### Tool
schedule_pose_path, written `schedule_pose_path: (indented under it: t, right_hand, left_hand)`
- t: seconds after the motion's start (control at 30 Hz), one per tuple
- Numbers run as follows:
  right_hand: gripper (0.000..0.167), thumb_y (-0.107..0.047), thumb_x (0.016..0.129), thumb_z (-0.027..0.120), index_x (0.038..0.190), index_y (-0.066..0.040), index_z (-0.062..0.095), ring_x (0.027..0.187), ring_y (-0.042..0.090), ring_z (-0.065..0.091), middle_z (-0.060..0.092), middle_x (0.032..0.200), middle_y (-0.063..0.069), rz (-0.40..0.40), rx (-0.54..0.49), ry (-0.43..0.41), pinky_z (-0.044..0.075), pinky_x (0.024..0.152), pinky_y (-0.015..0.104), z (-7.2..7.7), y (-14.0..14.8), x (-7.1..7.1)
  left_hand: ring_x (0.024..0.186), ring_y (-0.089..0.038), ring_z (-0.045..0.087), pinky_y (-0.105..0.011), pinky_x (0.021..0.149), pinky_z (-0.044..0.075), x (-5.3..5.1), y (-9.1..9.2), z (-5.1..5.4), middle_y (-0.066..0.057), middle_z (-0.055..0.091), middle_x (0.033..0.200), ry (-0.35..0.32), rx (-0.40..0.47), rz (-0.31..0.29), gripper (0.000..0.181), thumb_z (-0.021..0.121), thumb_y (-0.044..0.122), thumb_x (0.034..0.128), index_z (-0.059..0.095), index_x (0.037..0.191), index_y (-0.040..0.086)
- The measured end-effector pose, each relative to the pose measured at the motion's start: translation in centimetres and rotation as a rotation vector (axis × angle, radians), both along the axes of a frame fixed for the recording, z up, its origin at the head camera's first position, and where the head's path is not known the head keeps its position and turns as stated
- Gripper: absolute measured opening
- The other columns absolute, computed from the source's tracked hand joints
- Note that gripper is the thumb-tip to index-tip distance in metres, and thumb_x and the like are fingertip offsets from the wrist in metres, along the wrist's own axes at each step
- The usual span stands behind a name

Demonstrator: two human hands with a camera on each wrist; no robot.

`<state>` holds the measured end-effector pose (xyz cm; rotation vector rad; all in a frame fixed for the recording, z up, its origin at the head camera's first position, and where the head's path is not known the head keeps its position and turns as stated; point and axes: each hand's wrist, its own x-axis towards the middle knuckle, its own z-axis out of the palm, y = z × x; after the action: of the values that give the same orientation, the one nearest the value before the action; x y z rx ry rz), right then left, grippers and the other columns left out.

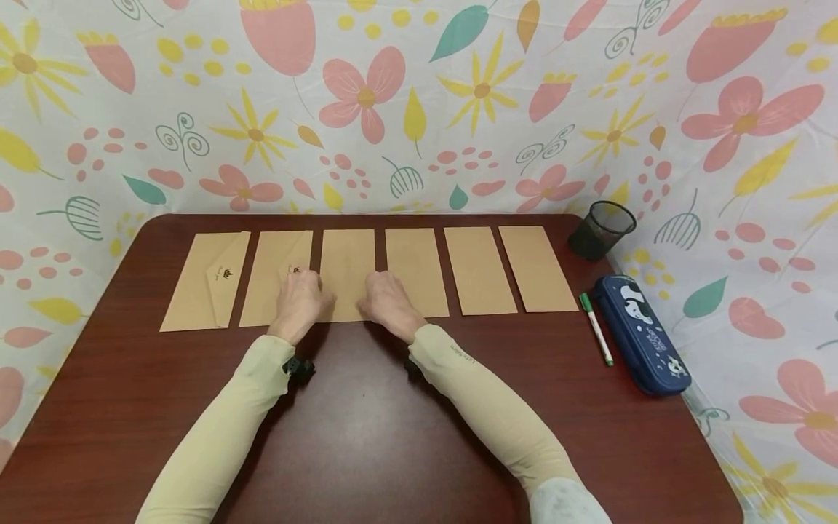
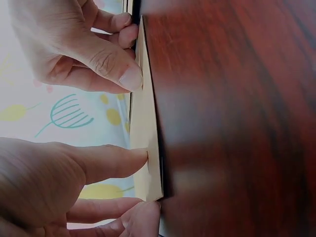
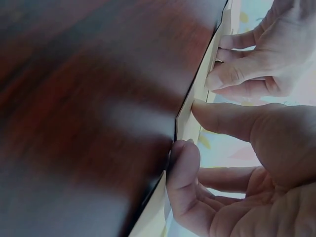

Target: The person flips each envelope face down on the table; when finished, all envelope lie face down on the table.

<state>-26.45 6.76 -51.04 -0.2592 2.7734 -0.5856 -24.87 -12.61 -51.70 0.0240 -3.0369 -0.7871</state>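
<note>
Several tan paper envelopes lie side by side along the back of the table. Both hands are at the third envelope from the left (image 1: 348, 262). My left hand (image 1: 300, 302) holds its near left side, the thumb on top and fingertips at the edge in the left wrist view. At the near right side, my right hand (image 1: 390, 302) has its thumb (image 3: 217, 118) on the paper and a curled finger beside the edge. The second envelope (image 1: 268, 273), with a flap and small dark print, is partly behind the left hand. Right of the hands lies a plain envelope (image 1: 419, 273).
The leftmost envelope (image 1: 190, 291) shows a crown print on its flap. At right stand a black mesh cup (image 1: 592, 236), a green-capped marker (image 1: 597, 331) and a navy pencil case (image 1: 641, 335) on the dark brown table (image 1: 366, 437). A flower-patterned cloth (image 1: 419, 109) hangs behind.
</note>
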Motion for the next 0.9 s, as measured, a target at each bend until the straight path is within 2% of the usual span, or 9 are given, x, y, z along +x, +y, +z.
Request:
schedule_pose_path:
  t: [0.1, 0.2, 0.33, 0.43, 0.57, 0.73, 0.8, 0.83, 0.9]
  right_hand:
    - [0.036, -0.012, 0.083, 0.070, 0.058, -0.020, 0.045, 0.056, 0.013, 0.040, 0.032, 0.061, -0.008, -0.014, -0.008, -0.001, 0.037, 0.048, 0.027, 0.2, -0.1, 0.3]
    - [0.032, -0.012, 0.086, 0.068, 0.060, -0.015, 0.050, 0.056, 0.015, 0.040, 0.036, 0.062, -0.004, -0.040, -0.067, -0.040, 0.036, 0.050, 0.029, 2.6, -0.2, 1.8]
    - [0.018, -0.022, 0.094, 0.072, 0.093, -0.004, 0.072, 0.069, 0.017, 0.052, 0.059, 0.080, 0.002, -0.050, -0.160, -0.008, 0.048, 0.061, 0.030, 5.6, -0.7, 4.3]
    - [0.050, -0.030, 0.098, 0.075, 0.134, 0.003, 0.067, 0.082, 0.019, 0.061, 0.073, 0.105, 0.011, -0.033, -0.221, 0.062, 0.057, 0.079, 0.032, 6.4, -1.6, 5.5]
    - [0.067, -0.034, 0.101, 0.077, 0.151, 0.005, 0.058, 0.071, 0.017, 0.060, 0.078, 0.107, 0.017, 0.010, -0.260, 0.092, 0.057, 0.076, 0.029, 7.8, -3.3, 6.6]
    - [0.053, -0.038, 0.099, 0.081, 0.133, 0.001, 0.070, 0.060, 0.011, 0.051, 0.070, 0.089, 0.007, 0.087, -0.225, 0.131, 0.045, 0.056, 0.023, 7.9, -5.7, 6.8]
    - [0.040, -0.038, 0.098, 0.081, 0.112, -0.002, 0.073, 0.060, 0.010, 0.051, 0.063, 0.084, 0.002, 0.100, -0.210, 0.124, 0.044, 0.053, 0.022, 7.8, -6.7, 6.6]
    - [0.038, -0.042, 0.098, 0.080, 0.097, -0.005, 0.071, 0.061, 0.010, 0.048, 0.058, 0.080, 0.000, 0.102, -0.193, 0.137, 0.042, 0.052, 0.023, 6.7, -7.4, 6.1]
    - [0.040, -0.041, 0.098, 0.079, 0.080, -0.010, 0.062, 0.057, 0.009, 0.046, 0.050, 0.072, -0.003, 0.110, -0.181, 0.112, 0.040, 0.049, 0.023, 6.5, -8.3, 5.9]
  left_hand:
    - [0.061, -0.020, 0.037, -0.032, 0.047, 0.033, 0.2, 0.0, 0.2, 0.004, 0.036, 0.061, -0.003, 0.022, -0.006, 0.041, 0.068, 0.016, 0.0844, 0.042, 0.053, 0.017]
    - [0.063, -0.023, 0.043, -0.033, 0.050, 0.035, 0.9, 0.0, 1.2, -0.002, 0.047, 0.063, 0.008, 0.068, 0.003, 0.031, 0.066, 0.019, 0.0864, 0.055, 0.059, 0.010]
    - [0.078, -0.034, 0.068, -0.042, 0.065, 0.053, 3.1, 0.1, 4.6, -0.017, 0.075, 0.086, 0.082, 0.143, 0.042, 0.029, 0.068, 0.025, 0.0937, 0.078, 0.096, -0.002]
    - [0.089, -0.040, 0.076, -0.049, 0.076, 0.060, 4.7, 0.0, 7.1, -0.024, 0.080, 0.099, 0.148, 0.184, 0.066, 0.038, 0.070, 0.024, 0.0980, 0.078, 0.119, -0.007]
    - [0.089, -0.041, 0.077, -0.046, 0.074, 0.058, 5.5, -0.8, 8.8, -0.024, 0.081, 0.098, 0.185, 0.206, 0.107, 0.038, 0.068, 0.022, 0.1017, 0.076, 0.125, -0.006]
    - [0.091, -0.043, 0.075, -0.041, 0.072, 0.053, 5.7, -2.5, 9.4, -0.024, 0.081, 0.097, 0.206, 0.216, 0.164, 0.036, 0.068, 0.021, 0.1009, 0.077, 0.124, -0.005]
    - [0.094, -0.045, 0.074, -0.046, 0.076, 0.055, 5.8, -3.1, 9.5, -0.025, 0.081, 0.099, 0.210, 0.222, 0.179, 0.036, 0.069, 0.022, 0.1007, 0.077, 0.125, -0.005]
    - [0.096, -0.046, 0.074, -0.049, 0.080, 0.055, 5.8, -3.4, 9.5, -0.025, 0.081, 0.100, 0.210, 0.221, 0.188, 0.037, 0.070, 0.023, 0.1010, 0.077, 0.124, -0.004]
    - [0.101, -0.047, 0.073, -0.053, 0.087, 0.055, 5.9, -3.9, 9.6, -0.025, 0.081, 0.102, 0.208, 0.224, 0.202, 0.038, 0.070, 0.024, 0.1009, 0.077, 0.125, -0.004]
